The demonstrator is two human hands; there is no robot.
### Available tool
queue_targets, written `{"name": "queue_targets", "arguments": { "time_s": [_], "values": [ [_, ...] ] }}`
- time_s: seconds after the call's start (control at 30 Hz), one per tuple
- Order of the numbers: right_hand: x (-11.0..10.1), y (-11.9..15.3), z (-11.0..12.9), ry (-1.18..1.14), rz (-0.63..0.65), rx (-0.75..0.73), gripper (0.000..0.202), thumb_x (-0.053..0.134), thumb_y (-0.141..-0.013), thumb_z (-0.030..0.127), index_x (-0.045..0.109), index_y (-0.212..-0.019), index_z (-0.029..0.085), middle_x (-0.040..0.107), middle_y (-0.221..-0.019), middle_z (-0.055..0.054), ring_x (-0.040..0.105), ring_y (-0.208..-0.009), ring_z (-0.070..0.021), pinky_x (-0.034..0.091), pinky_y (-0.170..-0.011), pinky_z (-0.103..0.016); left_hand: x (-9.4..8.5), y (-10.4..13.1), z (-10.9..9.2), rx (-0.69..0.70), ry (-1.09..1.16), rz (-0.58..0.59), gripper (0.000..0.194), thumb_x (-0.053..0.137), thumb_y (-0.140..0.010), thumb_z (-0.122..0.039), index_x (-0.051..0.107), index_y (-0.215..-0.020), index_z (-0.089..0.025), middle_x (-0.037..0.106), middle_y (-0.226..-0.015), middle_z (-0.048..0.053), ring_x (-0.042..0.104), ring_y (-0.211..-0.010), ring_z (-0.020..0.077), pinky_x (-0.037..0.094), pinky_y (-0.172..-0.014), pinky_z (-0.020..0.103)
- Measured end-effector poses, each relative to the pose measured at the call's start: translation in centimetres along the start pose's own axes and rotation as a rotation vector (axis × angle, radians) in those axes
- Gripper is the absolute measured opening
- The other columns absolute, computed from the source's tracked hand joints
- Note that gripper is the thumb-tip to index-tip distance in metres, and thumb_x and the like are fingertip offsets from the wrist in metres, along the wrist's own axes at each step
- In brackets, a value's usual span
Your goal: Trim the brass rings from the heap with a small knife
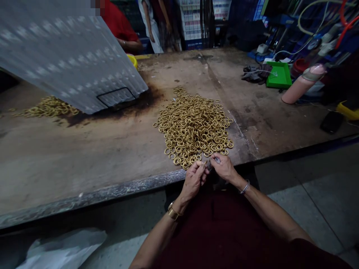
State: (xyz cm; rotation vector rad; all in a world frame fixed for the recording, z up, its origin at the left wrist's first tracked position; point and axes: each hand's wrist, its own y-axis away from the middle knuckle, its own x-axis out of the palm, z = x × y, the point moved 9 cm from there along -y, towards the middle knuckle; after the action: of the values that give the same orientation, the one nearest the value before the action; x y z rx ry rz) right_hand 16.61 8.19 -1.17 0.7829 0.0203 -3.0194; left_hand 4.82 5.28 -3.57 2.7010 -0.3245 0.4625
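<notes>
A heap of brass-coloured rings (196,125) lies on the worn wooden table (112,149), reaching close to its front edge. Just in front of the heap, my left hand (195,177) is closed, with a brass ring (205,163) pinched at its fingertips. My right hand (223,166) is closed beside it, its fingers round a small greyish thing (217,160) too small to name. The two hands nearly meet at the fingertips.
A large grey corrugated panel (73,56) stands at the left, with more rings (50,107) beside it. Behind it is a person in a red sleeve (123,28). A green tray (278,75), a pink cylinder (303,85) and a black object (332,122) are at the right.
</notes>
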Motion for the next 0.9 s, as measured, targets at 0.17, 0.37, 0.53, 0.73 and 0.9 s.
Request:
{"name": "queue_targets", "arguments": {
  "time_s": [0.17,0.37,0.53,0.73,0.9],
  "values": [
    [1.3,1.3,1.6,0.331,0.15,-0.219,0.013,0.047,-0.074,0.015,0.059,-0.073,0.019,0.059,-0.064,0.0,0.048,-0.058,-0.0116,0.029,-0.056,-0.022,-0.2,0.0,-0.7,0.069,-0.14,-0.01,0.036,0.057,-0.078,-0.053,0.05,-0.074,-0.017,0.045,-0.054,-0.007,0.033,-0.042,0.0043,0.025,-0.04,0.017],
    [2.0,1.5,1.8,0.514,0.211,-0.223,0.018,0.045,-0.072,0.012,0.06,-0.08,0.019,0.064,-0.071,-0.002,0.052,-0.063,-0.0136,0.027,-0.057,-0.024,-0.3,0.0,-1.6,0.148,-0.231,-0.032,0.037,0.056,-0.079,-0.053,0.051,-0.072,-0.017,0.042,-0.052,-0.007,0.032,-0.043,0.0046,0.026,-0.042,0.018],
    [1.4,1.0,0.6,0.638,0.195,-0.092,0.023,0.046,-0.078,0.018,0.062,-0.095,0.021,0.068,-0.077,-0.003,0.057,-0.066,-0.0156,0.027,-0.057,-0.025,-0.4,0.7,-1.0,0.09,-0.178,-0.007,0.035,0.058,-0.079,-0.051,0.051,-0.072,-0.017,0.049,-0.056,-0.005,0.033,-0.041,0.0035,0.024,-0.039,0.017],
    [-2.8,0.2,-0.9,0.664,-0.031,0.051,0.023,0.046,-0.084,0.023,0.06,-0.102,0.02,0.07,-0.089,-0.006,0.062,-0.078,-0.0181,0.034,-0.064,-0.025,0.4,1.0,-0.8,-0.009,0.182,0.049,0.033,0.067,-0.073,-0.044,0.049,-0.072,-0.017,0.063,-0.076,0.003,0.047,-0.048,0.006,0.033,-0.038,0.017],
    [-6.3,0.0,-2.0,0.753,-0.171,0.18,0.027,0.048,-0.087,0.032,0.057,-0.109,0.019,0.07,-0.095,-0.009,0.064,-0.082,-0.0209,0.034,-0.064,-0.026,0.3,0.4,-0.3,-0.085,0.346,0.026,0.028,0.071,-0.068,-0.034,0.051,-0.071,-0.015,0.066,-0.075,0.006,0.054,-0.053,0.01,0.039,-0.04,0.019]
  ]
}}
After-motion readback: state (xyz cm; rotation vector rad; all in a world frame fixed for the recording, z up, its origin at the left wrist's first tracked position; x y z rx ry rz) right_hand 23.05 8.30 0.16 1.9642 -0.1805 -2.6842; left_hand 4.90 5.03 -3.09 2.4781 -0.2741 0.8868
